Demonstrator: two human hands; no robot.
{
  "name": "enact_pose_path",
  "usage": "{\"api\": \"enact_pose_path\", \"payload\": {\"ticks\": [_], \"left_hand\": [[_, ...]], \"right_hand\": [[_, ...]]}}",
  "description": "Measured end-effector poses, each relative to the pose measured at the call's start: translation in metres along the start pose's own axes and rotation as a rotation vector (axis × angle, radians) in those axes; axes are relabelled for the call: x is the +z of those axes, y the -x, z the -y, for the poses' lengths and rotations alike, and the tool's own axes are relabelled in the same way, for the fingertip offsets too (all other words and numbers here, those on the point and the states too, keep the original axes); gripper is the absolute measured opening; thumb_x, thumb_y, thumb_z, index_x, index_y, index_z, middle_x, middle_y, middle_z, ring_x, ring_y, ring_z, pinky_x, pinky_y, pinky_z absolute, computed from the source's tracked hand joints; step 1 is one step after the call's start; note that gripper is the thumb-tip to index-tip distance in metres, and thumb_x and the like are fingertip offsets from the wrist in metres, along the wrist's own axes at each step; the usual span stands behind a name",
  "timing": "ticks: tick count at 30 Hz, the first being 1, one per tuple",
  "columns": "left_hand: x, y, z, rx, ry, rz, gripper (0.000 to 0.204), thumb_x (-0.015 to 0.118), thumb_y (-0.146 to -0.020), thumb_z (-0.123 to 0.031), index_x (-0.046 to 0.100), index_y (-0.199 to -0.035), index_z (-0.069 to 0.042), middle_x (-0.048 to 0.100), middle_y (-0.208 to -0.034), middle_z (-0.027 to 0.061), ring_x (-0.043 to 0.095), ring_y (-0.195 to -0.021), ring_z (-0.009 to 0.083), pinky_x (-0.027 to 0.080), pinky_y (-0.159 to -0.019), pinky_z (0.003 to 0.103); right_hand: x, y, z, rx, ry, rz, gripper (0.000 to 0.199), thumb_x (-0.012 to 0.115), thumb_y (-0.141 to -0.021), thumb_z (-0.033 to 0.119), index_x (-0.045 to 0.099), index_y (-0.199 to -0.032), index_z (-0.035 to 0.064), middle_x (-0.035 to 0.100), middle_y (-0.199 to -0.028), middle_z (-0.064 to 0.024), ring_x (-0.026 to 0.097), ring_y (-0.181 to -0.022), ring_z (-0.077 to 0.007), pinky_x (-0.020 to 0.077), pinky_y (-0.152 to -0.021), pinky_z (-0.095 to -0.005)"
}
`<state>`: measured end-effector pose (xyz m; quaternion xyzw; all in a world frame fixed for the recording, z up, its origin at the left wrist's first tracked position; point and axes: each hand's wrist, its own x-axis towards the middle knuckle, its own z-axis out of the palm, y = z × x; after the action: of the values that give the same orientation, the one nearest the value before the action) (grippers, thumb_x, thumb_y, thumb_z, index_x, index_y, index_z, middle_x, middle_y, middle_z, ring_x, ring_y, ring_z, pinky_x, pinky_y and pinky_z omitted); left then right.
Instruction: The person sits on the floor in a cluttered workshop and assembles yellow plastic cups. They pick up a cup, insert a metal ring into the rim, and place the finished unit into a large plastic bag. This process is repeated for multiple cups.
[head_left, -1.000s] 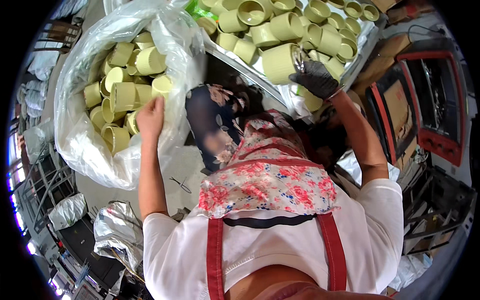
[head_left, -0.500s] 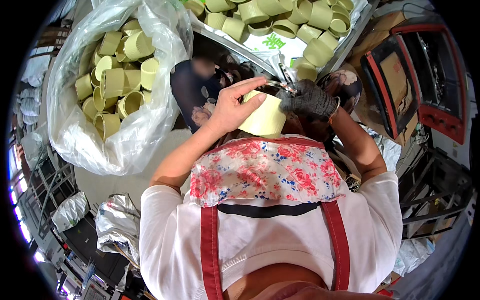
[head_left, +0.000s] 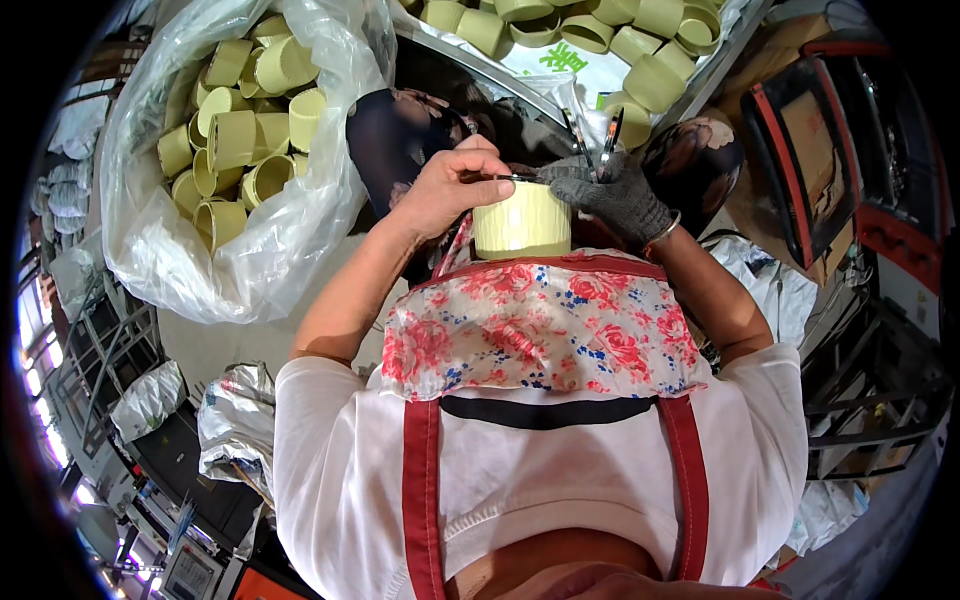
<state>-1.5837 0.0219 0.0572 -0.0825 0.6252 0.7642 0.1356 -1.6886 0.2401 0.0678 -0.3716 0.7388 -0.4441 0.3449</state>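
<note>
A pale yellow round pot stands against the floral apron at my lap, its ribbed side facing me. My bare left hand is closed at the pot's upper left rim, thumb and fingers pinched together there. On the other side, my right hand, in a dark grey knit glove, grips a hand tool with two slim dark arms spread upward. Its exact kind is unclear. A thin black piece lies along the rim between the hands; whether it belongs to the tool I cannot tell.
A large clear plastic bag full of similar pots stands at the left. Beyond my knees, a metal-edged tray holds more pots on a white sheet. A red and black machine or case and cardboard lie at the right.
My left fingers, stretched over the pot before, have drawn together at its rim. The pot has moved slightly left and stands straighter. The tool's arms now point upward, spread apart.
</note>
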Motion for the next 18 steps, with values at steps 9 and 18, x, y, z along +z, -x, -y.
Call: {"api": "enact_pose_path", "payload": {"ticks": [9, 18], "left_hand": [[-0.002, 0.016, 0.017, 0.0, 0.122, -0.139, 0.011, 0.064, -0.079, -0.008, 0.067, -0.086, 0.001, 0.05, -0.108, 0.0072, 0.049, -0.096, 0.0143, 0.039, -0.086, 0.027], [0.003, 0.015, 0.036, 0.223, 0.141, -0.232, 0.011, 0.066, -0.077, -0.01, 0.062, -0.071, -0.001, 0.044, -0.118, 0.0086, 0.048, -0.104, 0.0177, 0.036, -0.091, 0.032]], "right_hand": [[-0.023, -0.031, -0.051, -0.833, 0.62, 0.214, 0.025, 0.057, -0.077, 0.018, 0.061, -0.101, 0.0125, 0.059, -0.087, -0.0087, 0.058, -0.075, -0.025, 0.0484, -0.066, -0.0332], [-0.015, -0.006, -0.013, 0.154, -0.404, 0.287, 0.018, 0.064, -0.078, 0.019, 0.06, -0.083, 0.0023, 0.059, -0.074, -0.0017, 0.052, -0.069, -0.0076, 0.0455, -0.065, -0.0241]]}}
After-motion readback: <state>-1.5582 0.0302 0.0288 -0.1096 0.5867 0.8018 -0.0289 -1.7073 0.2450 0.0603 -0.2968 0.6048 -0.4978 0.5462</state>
